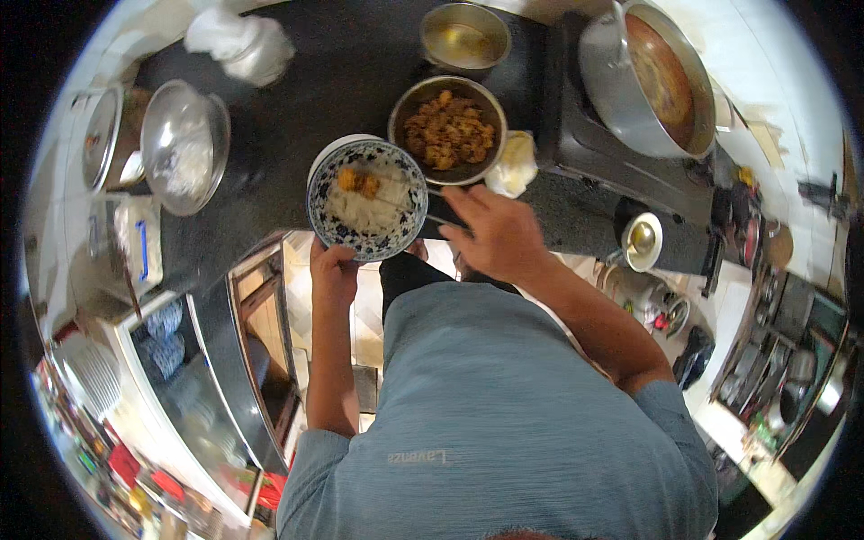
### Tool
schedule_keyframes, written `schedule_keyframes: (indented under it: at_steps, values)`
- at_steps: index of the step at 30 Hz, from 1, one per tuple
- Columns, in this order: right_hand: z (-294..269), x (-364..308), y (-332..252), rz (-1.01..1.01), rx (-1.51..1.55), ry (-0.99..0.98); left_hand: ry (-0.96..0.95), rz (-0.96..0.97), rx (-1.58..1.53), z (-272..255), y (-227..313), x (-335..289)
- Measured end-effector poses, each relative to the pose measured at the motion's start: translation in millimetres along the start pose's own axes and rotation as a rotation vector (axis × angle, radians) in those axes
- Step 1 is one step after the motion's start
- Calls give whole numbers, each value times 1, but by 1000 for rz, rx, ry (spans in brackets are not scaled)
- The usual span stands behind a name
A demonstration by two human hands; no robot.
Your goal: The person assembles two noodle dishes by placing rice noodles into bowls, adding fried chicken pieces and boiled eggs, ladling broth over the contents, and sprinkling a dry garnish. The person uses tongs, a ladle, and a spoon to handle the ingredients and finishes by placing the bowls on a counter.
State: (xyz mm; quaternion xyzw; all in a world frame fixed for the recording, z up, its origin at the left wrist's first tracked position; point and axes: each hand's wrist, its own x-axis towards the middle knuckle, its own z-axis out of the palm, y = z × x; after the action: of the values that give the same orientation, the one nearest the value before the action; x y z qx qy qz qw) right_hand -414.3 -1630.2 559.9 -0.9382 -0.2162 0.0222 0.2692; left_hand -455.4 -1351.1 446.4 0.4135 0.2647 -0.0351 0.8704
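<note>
My left hand (335, 270) grips the near rim of a blue-and-white patterned bowl (411, 225), thumb over the edge. White rice (364, 216) fills the bowl's middle, with a small orange-brown heap of food (358, 184) on top. At the bowl's right side, my right hand (497, 232) is closed round a thin utensil (435, 191) with two slim lengths, its far part over the rice; blur hides whether it is tongs or chopsticks. Just beyond, a metal pot (394, 126) holds chunky brown cooked food (450, 130).
A pan of yellowish liquid (465, 40) stands behind. To the right, a large pot (621, 99) sits on the black stove (567, 135). A white item (513, 166) touches the food pot. Left are a clear bowl (216, 153), a lidded container (117, 243) and a white bag (238, 45).
</note>
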Motion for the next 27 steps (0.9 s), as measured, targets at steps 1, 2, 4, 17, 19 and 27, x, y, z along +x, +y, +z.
schedule_keyframes:
  at_steps: [1,2,4,17,19,27]
  values:
    - [2,-4,0,16,19,0,-4,28,13,3,-3,-1]
    - [4,-6,1,50,47,-49,16,-16,32,3,-3,-1]
    - [4,-16,12,97,165,0,20,-49,21,-5,-1,-1]
    - [74,35,118,407,-206,4,18,55,50,-31,31,19]
    - [68,34,124,435,-13,73,-7,70,16,-30,28,23]
    - [35,19,135,911,924,-76,-28,38,-20,-32,15,39]
